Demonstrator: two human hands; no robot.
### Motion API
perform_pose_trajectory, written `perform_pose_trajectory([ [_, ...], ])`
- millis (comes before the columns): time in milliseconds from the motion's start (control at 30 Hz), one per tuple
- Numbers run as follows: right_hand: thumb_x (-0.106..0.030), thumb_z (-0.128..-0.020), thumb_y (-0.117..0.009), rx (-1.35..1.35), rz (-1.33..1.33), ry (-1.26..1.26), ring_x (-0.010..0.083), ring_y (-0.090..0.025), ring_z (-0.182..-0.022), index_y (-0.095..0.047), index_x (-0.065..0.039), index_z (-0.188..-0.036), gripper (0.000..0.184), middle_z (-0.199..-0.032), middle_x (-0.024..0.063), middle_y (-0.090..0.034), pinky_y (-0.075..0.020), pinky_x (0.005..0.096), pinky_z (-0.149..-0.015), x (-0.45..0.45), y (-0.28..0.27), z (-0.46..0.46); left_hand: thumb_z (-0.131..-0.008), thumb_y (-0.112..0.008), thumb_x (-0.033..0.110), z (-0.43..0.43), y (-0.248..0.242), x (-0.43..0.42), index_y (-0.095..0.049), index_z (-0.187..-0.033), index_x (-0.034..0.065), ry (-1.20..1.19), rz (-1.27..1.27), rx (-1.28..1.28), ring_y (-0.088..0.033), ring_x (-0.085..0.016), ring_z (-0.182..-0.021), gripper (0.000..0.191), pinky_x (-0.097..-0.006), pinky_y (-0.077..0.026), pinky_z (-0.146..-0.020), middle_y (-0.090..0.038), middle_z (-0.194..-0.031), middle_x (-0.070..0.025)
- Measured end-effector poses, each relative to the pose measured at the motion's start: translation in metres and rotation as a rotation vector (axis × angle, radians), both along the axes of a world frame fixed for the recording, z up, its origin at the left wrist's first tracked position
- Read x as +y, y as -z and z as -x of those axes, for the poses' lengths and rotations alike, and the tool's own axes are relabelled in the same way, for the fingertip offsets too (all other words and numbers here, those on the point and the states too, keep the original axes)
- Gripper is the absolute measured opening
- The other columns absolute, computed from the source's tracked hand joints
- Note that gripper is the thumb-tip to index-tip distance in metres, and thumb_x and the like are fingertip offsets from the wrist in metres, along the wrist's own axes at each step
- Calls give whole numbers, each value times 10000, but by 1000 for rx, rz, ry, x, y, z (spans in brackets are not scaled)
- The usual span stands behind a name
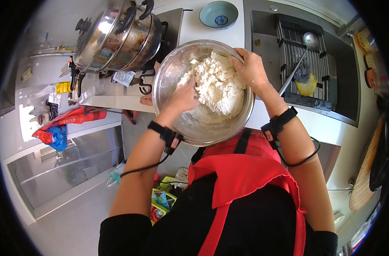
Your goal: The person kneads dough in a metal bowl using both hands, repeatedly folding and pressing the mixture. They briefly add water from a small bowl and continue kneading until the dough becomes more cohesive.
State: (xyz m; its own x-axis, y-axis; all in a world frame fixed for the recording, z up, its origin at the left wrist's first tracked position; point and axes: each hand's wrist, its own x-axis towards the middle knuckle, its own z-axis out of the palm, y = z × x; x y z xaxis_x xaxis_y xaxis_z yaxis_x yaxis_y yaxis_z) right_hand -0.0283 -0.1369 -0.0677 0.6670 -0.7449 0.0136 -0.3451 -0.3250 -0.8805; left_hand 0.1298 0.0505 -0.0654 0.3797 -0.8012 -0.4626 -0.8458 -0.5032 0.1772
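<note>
A large stainless-steel mixing bowl [168,118] sits in front of me at the counter's edge, tilted slightly towards my body. Inside it lies a shaggy, floury mass of white dough [221,88], heaped to the right, with loose flour smeared on the metal. My left hand [185,97] reaches into the bowl against the dough's left side; its fingers are blurred and partly hidden there. At the upper right, my right hand [250,68] grips the bowl's rim, thumb over the inner side.
A stacked steel steamer pot [117,38] stands on the gas stove to the left. A blue-green bowl [218,14] rests behind the mixing bowl. The sink [264,48] on the right holds a drying rack [320,73], a ladle [310,41], a steel scourer [301,73] and a yellow-rimmed strainer [306,85].
</note>
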Motion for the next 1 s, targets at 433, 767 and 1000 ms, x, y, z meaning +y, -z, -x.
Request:
perform_pose_trajectory([
  [433, -200, -837, -632, -5, 8, -25, 368, -639, -830, -621, 27, -1064, 321, -894, 237, -648, -499, 366, -757, 0, 0, -1, -746, -491, 16, 102, 1, 28, -561, -1133, 0, 291, 233, 513, -570, -362, -1021, 393, -413, -458, -884, -585, -1134, -232],
  [767, -179, -844, -611, 5, 55, 28, 378, -630, -866, -600, 42, -1082, 325, -925, 251, -641, -493, 370, -782, 7, 5, 2, -703, -679, 122, -33, -20, 24, -665, -959, 123, 383, 245, 75, -553, -284, -1080, 256, -405, -415, -941, -626, -1119, -98],
  [1000, -176, -833, -609, -27, -19, 42, 401, -606, -870, -617, 2, -1051, 282, -895, 260, -627, -488, 416, -781, 9, 2, 3, -589, -824, 315, 20, 0, 22, -465, -1294, 59, -8, -129, -188, -432, -413, -1157, 832, -454, -397, -953, -443, -1244, -256],
])
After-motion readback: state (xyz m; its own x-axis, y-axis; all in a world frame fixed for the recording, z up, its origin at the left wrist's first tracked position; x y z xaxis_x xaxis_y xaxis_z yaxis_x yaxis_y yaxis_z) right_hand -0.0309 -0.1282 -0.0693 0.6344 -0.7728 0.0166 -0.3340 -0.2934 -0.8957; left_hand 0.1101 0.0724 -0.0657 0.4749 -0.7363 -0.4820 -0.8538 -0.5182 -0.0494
